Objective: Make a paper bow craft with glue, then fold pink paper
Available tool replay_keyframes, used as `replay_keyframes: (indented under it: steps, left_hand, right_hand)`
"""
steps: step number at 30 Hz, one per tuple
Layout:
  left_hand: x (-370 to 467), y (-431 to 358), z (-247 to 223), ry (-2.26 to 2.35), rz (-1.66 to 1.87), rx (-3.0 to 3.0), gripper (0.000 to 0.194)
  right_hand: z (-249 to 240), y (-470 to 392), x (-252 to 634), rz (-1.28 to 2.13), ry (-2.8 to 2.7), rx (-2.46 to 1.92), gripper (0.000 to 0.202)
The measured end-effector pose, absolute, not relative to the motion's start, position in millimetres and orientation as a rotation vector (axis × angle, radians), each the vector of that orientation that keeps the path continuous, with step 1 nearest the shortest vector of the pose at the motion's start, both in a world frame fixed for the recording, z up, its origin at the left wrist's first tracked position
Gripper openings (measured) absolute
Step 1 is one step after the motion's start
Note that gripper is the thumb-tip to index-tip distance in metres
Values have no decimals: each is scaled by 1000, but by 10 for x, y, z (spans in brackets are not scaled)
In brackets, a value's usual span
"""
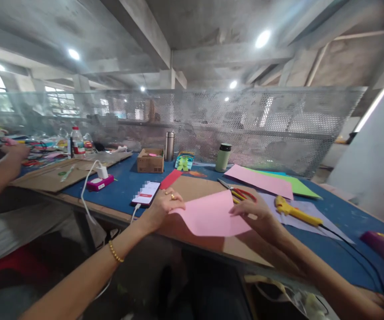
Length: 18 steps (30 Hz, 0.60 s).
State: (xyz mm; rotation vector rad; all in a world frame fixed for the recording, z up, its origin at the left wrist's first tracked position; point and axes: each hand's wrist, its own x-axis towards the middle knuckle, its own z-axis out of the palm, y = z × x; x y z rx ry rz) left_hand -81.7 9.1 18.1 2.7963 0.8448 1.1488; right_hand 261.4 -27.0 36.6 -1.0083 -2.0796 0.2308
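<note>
A pink sheet of paper (208, 215), curved along its near edge, is held over a brown cardboard sheet (192, 189). My left hand (163, 205) grips its left corner, fingers closed. At the right edge my right hand (253, 211) pinches the paper between thumb and fingers. Scissors with red handles (245, 194) lie just beyond my right hand. A phone (147, 193) with a lit screen and a red paper strip (171, 178) lie by my left hand. To the right, a yellow glue gun (297, 213) rests on pale purple paper (325, 215).
A small cardboard box (150, 162), a steel flask (169, 146) and a green cup (223, 158) stand at the back. Pink paper (260, 180) lies right. A purple power adapter (100, 182) with a white cable is left. Another person's arm (1, 171) reaches in at far left.
</note>
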Motion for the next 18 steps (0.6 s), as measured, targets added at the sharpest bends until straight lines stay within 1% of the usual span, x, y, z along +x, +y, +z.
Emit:
replay_keyframes:
  steps: [2,4,6,9,13,18]
  left_hand:
    - [-835,9,62,817,985,2866,24]
    - [-858,-27,12,797,903,2884,27]
    - [-892,-27,-4,779,860,2886,26]
    - [-954,-24,-27,771,778,2881,24]
    - [-1017,-69,-66,812,754,2845,31]
    - [-1025,-75,-68,860,779,2765,26]
  right_hand:
    - [222,-325,2628,263,-2174,-1012,22]
    - [166,-374,2629,265,-2222,-1063,20]
    - [171,-410,2623,268,-2221,-1116,19]
    - [220,-459,2619,256,-2260,-1159,22]
    - [274,-555,2619,105,-2415,-1155,26]
    - [290,-751,2516,-190,-2541,-1244,26]
